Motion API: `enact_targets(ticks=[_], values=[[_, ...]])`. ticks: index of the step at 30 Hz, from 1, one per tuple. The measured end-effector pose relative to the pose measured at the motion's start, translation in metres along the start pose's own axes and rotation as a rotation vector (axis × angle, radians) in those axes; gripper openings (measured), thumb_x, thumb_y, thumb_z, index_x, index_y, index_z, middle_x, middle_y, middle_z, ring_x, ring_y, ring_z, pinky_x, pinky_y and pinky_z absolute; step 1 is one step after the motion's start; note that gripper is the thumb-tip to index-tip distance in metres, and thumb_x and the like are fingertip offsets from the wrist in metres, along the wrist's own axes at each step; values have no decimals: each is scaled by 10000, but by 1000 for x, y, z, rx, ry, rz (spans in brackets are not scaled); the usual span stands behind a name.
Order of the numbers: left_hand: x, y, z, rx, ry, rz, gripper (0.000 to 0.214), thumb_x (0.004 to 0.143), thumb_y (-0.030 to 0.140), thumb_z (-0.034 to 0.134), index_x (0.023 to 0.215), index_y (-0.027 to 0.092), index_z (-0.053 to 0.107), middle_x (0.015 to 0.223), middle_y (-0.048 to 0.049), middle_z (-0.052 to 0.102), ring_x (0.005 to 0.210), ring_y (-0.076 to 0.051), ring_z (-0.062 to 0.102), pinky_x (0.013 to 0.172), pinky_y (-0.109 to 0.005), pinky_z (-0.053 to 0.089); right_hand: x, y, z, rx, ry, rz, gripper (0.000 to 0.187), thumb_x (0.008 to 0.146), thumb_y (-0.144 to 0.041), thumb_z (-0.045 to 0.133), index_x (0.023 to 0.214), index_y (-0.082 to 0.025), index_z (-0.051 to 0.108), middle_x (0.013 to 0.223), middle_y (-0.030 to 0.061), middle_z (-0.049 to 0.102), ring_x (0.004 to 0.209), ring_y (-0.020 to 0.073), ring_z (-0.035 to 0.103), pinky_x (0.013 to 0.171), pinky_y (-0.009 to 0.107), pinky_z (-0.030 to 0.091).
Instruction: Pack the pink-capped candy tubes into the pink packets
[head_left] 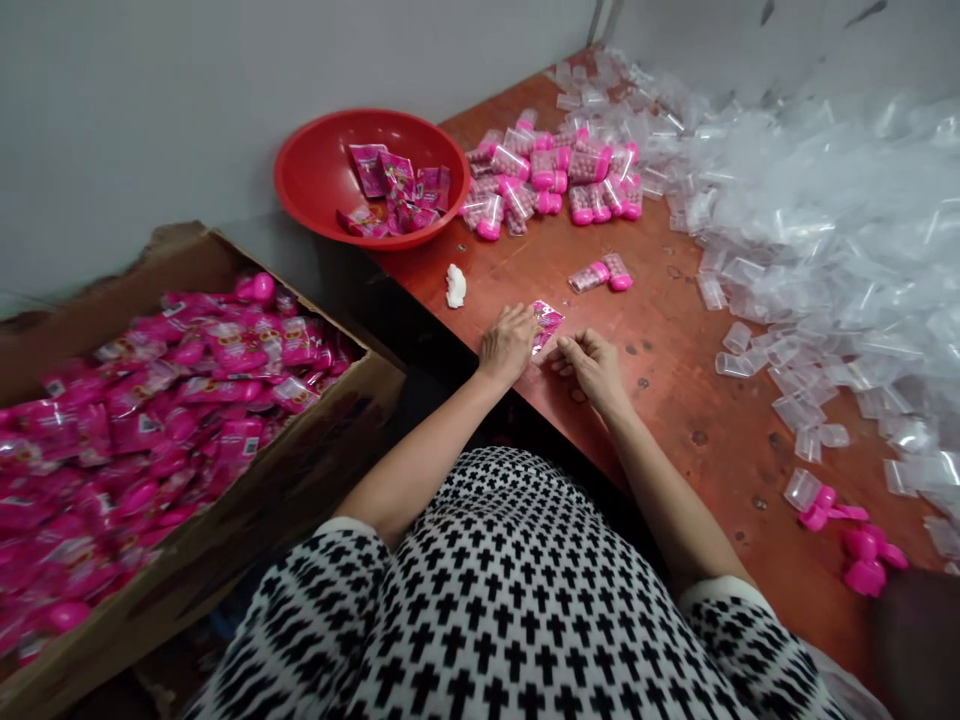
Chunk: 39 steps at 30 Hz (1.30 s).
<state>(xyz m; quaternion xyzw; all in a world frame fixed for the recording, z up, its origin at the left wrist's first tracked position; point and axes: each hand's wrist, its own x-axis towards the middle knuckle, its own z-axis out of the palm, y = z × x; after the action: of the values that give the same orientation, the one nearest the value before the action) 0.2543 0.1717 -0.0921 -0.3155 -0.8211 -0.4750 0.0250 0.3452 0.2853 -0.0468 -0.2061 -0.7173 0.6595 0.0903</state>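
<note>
Scuffed tabletop [675, 360], crinkly pink sachet [547, 320]

No legible text, brand or number anywhere. The small pink foil sachet [547, 322] on the reddish-brown bench [675, 330] carries print too blurred to read. Heaped pink sachets [187, 370] in the brown cardboard box [300, 470] and loose pink sachets [394, 185] in the red plastic bowl [307, 170] show pale label patches, characters not resolvable.

Your reddish-brown table [675, 400] carries a red bowl [315, 175], filled pink-capped tubes [551, 180], a heap of clear empty tubes [825, 230], a white lump [455, 285], loose pink caps [855, 545] and a pink packet [546, 322].
</note>
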Motion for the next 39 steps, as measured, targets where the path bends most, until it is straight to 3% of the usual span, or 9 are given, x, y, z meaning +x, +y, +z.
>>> enact_targets(ticks=[3,7,13,18,22,25,32,36,39], values=[[3,-5,-16,77,35,15,219,876,241,535,1003,158,693,1283,-146,601,1281,-273,486,1114,-471,291,-4,0,0,-38,0,15,335,738,-498,652,731,-190,522,624,-3,681,523,105,619,499,202,475],[20,-34,-53,247,235,-139,382,873,312,551,1232,187,588,1433,-124,457,1399,-290,306,1152,-525,175,-6,2,-6,-86,3,31,298,764,-474,634,749,-192,541,647,-2,683,541,101,616,509,197,475],[39,-82,-70,215,166,-226,359,907,241,474,1237,152,584,1371,-138,527,1312,-256,450,1143,-446,254,-8,-5,-2,-76,-3,58,280,766,-458,633,743,-194,544,660,3,680,543,103,612,493,199,467],[25,-49,-61,261,197,-119,418,909,275,491,1305,145,517,1467,-119,413,1419,-282,258,1162,-503,159,-10,-5,-3,-82,-34,87,300,772,-481,625,745,-194,543,674,6,684,528,99,602,470,194,447],[8,-8,-42,277,-28,100,414,881,294,544,1275,166,558,1415,-112,482,1386,-289,330,1147,-510,223,-5,2,-8,-33,-46,66,314,761,-494,642,754,-195,547,646,-3,675,544,103,614,503,199,469],[3,-1,-25,255,-118,115,328,874,267,555,1180,180,634,1317,-111,580,1333,-300,415,1119,-531,275,-2,5,-9,-8,-48,56,318,753,-496,654,748,-198,545,664,-4,678,546,103,617,518,207,483],[-1,-13,-14,104,18,111,248,886,247,536,1079,189,680,1273,-109,615,1287,-269,480,1099,-527,323,8,5,2,58,56,14,326,746,-493,665,829,-203,541,726,-5,661,599,98,607,523,204,481],[-11,2,-17,-34,83,110,272,895,304,526,1091,194,680,1289,-102,603,1264,-244,509,1087,-470,366,17,1,11,214,88,-15,428,686,-410,744,994,-233,505,831,-22,640,678,104,620,571,216,504],[-15,18,-28,-233,97,-47,370,852,394,586,1168,211,646,1264,-95,625,1190,-234,574,1044,-415,426,23,-6,11,248,62,-27,387,690,-354,742,973,-231,509,736,-50,601,570,82,559,538,213,476]])
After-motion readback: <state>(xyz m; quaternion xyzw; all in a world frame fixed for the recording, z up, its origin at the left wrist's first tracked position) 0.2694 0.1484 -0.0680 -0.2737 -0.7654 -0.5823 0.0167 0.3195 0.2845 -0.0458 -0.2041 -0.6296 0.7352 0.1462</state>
